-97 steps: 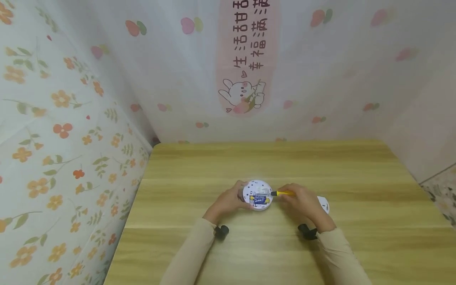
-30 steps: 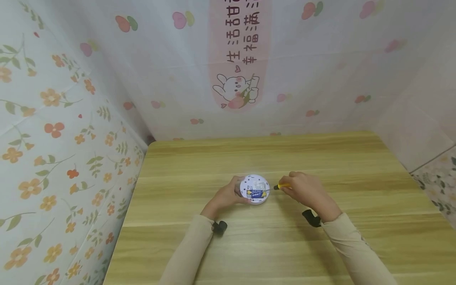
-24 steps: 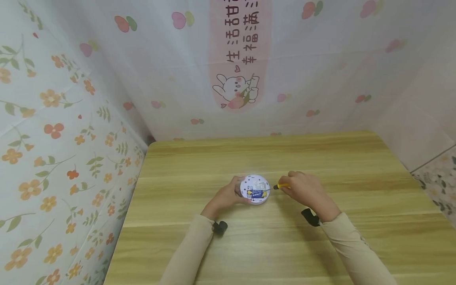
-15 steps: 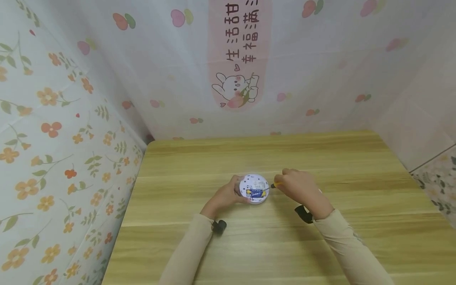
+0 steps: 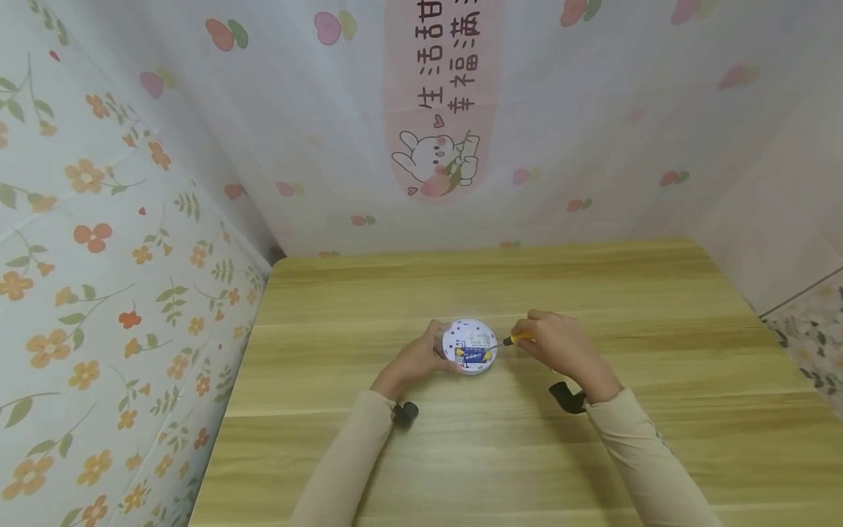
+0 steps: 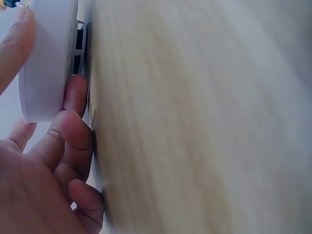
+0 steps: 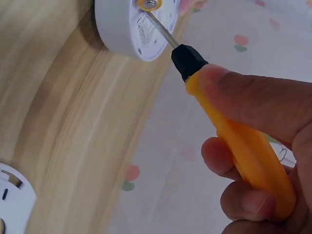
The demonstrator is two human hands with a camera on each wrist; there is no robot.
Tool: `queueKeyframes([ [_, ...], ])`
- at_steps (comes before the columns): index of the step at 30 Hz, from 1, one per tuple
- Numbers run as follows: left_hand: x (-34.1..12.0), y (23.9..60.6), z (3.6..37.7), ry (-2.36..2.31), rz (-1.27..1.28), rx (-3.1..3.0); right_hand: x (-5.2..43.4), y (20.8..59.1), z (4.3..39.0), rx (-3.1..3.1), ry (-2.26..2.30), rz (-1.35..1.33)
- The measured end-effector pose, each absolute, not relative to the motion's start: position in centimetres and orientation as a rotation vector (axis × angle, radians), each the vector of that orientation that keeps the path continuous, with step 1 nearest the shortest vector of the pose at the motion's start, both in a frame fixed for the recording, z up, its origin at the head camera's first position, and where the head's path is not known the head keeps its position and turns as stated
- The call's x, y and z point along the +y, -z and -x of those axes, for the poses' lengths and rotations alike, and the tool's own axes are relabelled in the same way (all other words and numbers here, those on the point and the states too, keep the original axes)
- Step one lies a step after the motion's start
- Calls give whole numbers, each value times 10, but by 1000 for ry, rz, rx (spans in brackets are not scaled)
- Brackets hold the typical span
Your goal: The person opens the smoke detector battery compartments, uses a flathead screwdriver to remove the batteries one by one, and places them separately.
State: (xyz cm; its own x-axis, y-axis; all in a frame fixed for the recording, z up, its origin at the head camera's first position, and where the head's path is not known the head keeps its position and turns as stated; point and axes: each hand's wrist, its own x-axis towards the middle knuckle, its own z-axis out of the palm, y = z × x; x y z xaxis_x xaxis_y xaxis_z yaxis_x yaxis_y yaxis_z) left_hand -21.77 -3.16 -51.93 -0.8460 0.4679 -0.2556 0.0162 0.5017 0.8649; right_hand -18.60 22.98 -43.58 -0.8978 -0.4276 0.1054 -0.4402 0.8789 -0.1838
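Centre frame, the left hand [image 5: 416, 359] clamps the round white detector [image 5: 469, 346] steady while right hand [image 5: 560, 348] fingers wrap the yellow screwdriver [image 7: 229, 122], its tip probing the battery [image 5: 474, 355] bay.

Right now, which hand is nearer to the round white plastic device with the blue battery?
Left. The left hand grips the round white plastic device at its rim; the right hand stays beside it, holding the yellow-handled screwdriver.

Wooden table [image 5: 500, 454] fills lower frame. Floral sheet [image 5: 99, 241] at left, pale fruit-print sheet [image 5: 593, 124] behind; pink rabbit banner with writing [image 5: 437, 102] at upper centre. White round cover [image 7: 12, 202] lower left of right wrist view.
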Motion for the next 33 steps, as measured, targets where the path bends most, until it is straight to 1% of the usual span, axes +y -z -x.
queueKeyframes([
  [18, -32, 521, 219, -1294, -417, 2289, 261, 468, 190, -3043, -710, -546],
  [24, -35, 521, 221, -1278, -429, 2301, 263, 481, 192, -3030, -862, -476],
  [29, -35, 522, 221, -1248, -431, 2328, 257, 493, 194, -3026, -1001, -472],
  [33, -33, 523, 220, -1239, -418, 2321, 260, 495, 192, -3021, -1061, -423],
])
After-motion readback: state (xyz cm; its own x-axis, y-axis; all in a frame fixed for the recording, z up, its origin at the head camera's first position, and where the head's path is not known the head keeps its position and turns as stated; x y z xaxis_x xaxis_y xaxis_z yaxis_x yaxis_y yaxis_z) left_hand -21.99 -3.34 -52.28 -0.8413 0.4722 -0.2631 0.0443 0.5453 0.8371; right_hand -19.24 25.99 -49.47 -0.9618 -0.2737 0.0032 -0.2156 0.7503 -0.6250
